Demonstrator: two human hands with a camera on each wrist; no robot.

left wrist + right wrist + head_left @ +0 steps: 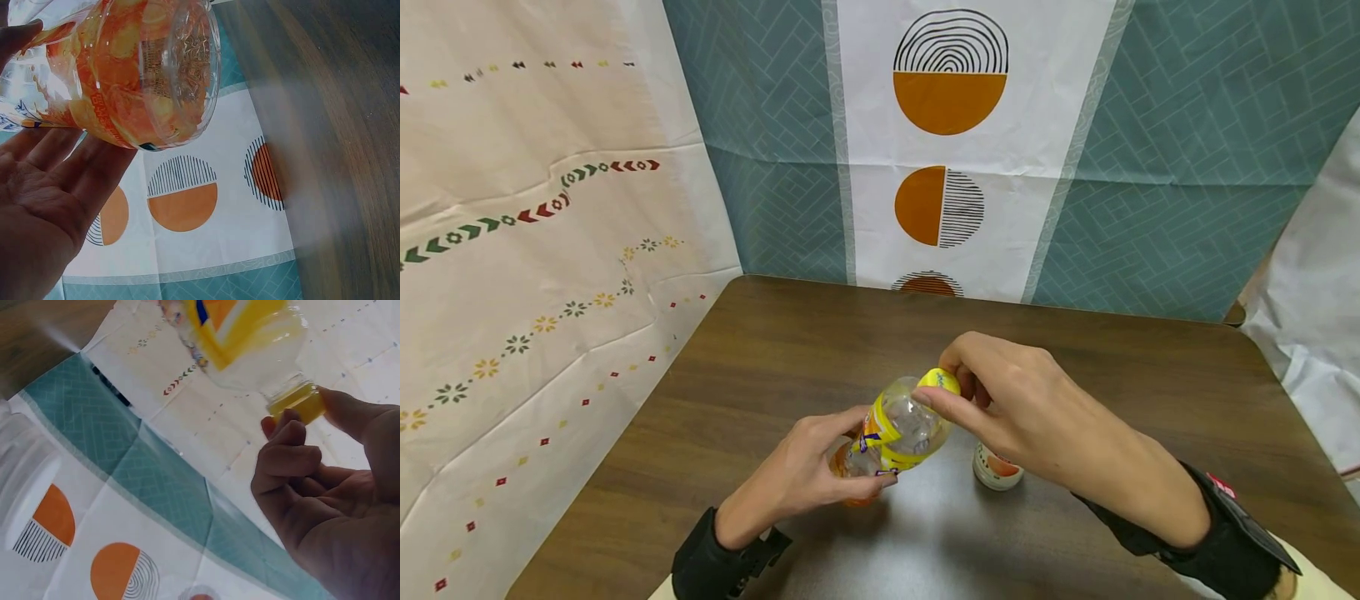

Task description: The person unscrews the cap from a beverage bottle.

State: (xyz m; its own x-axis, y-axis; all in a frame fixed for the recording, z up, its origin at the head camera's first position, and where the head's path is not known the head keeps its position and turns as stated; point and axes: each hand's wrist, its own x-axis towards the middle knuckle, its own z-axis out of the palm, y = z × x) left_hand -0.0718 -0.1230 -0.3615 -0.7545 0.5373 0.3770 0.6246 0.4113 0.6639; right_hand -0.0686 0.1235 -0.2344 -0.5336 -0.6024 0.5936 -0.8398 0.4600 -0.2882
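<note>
A clear plastic bottle (917, 421) with a yellow and orange label is held tilted above the table, its neck toward the right. My left hand (808, 462) grips it around the labelled body, thumb on the near side. In the left wrist view the bottle's orange-patterned lower part and clear base (194, 69) show. At the neck, my right hand (1022, 408) pinches the yellow bottle cap (942, 381) between thumb and curled fingers. The right wrist view shows the cap (299, 405) sitting on the neck. Whether it is loose I cannot tell.
A small white container (997, 468) with an orange mark stands on the brown wooden table (790, 333), below my right hand and partly hidden by it. Behind the table hangs a teal and white cloth (872, 125). A patterned cream cloth (587, 275) borders the left side.
</note>
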